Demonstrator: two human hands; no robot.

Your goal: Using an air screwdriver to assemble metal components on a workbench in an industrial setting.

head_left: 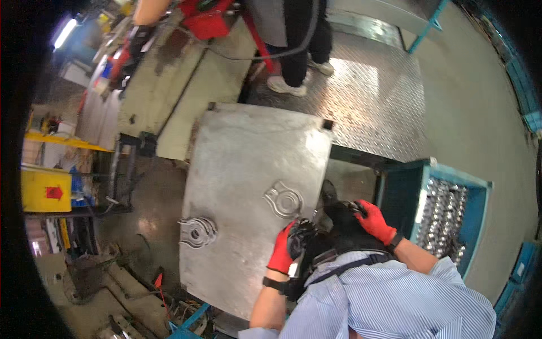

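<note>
My left hand [287, 247], in a red and black glove, is at the near right edge of a grey metal table [248, 152]. Its dark fingers blend into my dark clothing, so their grip cannot be made out. Just beyond it lies a flat, rounded metal part [285, 200] with a ring in its middle. Several similar metal parts [197, 233] lie overlapped at the table's left edge. To the right of the table, my right hand [374, 222], gloved alike, hovers over my dark clothing with its fingers curled in. Whatever it holds, if anything, is hidden.
A blue bin [430, 169] full of shiny metal parts [443, 217] stands right of me. Beyond the table, another person [291, 51] stands on a tread-plate platform [378, 90] near red equipment [208, 21]. Yellow bins [45, 190] are at the left.
</note>
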